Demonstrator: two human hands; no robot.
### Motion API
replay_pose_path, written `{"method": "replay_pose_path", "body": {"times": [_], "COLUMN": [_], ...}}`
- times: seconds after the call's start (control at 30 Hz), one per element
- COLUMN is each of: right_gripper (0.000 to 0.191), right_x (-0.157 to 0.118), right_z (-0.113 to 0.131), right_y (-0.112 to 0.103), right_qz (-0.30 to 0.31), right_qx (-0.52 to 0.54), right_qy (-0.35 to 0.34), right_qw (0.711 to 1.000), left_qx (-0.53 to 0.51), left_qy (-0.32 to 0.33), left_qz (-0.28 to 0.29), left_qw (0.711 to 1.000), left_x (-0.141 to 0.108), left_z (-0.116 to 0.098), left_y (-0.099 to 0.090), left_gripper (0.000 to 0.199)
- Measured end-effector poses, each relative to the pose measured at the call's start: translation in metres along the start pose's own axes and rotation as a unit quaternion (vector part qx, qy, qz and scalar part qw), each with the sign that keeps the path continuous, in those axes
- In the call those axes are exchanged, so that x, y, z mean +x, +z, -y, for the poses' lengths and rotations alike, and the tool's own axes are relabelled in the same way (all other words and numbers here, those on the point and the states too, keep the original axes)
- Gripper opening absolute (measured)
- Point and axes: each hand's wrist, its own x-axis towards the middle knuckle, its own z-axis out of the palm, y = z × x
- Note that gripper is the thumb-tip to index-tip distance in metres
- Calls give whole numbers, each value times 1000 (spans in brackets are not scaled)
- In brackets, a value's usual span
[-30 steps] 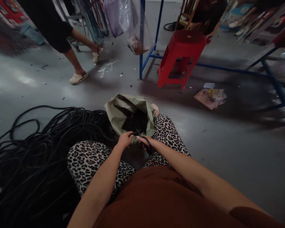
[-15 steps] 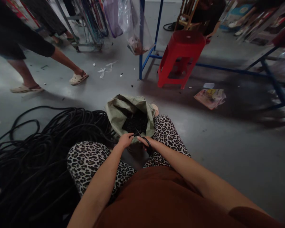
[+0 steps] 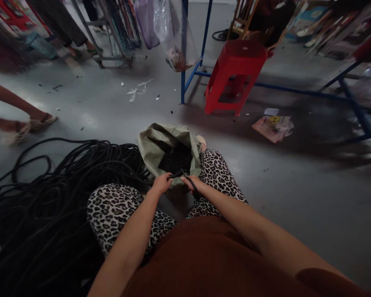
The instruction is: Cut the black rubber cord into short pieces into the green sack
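Note:
My left hand [image 3: 162,182] is closed around a black cord, whose end [image 3: 175,175] sticks out to the right over the near rim of a sack. My right hand [image 3: 191,183] grips black-handled scissors [image 3: 193,184], with the blades pointing up and left beside the cord's end. Below both hands the pale green woven sack [image 3: 150,144] stands with its mouth wide, holding many small black pieces [image 3: 176,160]. A large heap of black cord [image 3: 64,185] lies on the floor to the left of my knee.
A red plastic stool [image 3: 238,70] stands ahead by a blue metal frame [image 3: 183,82] hung with clear plastic bags [image 3: 173,37]. Printed plastic packets [image 3: 273,127] lie on the floor at right. Another person's feet [image 3: 27,126] are at the left edge.
The person at left has walked farther left, mostly out of view. More of the cord's end shows between my hands, and the scissors have shifted slightly right.

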Motion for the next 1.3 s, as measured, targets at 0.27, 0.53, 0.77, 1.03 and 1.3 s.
{"method": "replay_pose_path", "body": {"times": [0.27, 0.53, 0.77, 1.03, 1.3], "right_gripper": [36, 34, 33, 34, 36], "right_x": [2, 3, 7, 9, 11], "right_z": [-2, -4, -6, -9, -12], "right_y": [0, 0, 3, 5, 4], "right_qz": [-13, -1, 5, 2, -2], "right_qx": [-35, -34, -59, -63, -18], "right_qy": [-6, 15, 30, 37, 37], "right_qw": [999, 999, 998, 997, 999], "left_qx": [21, 59, 65, 79, 63], "left_qy": [12, 6, -6, -5, -21], "left_qz": [-13, 6, 13, 14, 7], "left_qw": [1000, 998, 998, 997, 998], "left_x": [1, 1, -1, -3, -2], "left_z": [5, 3, 3, 3, 3], "left_y": [0, -1, -3, -3, -4], "left_gripper": [32, 31, 32, 31, 31]}}
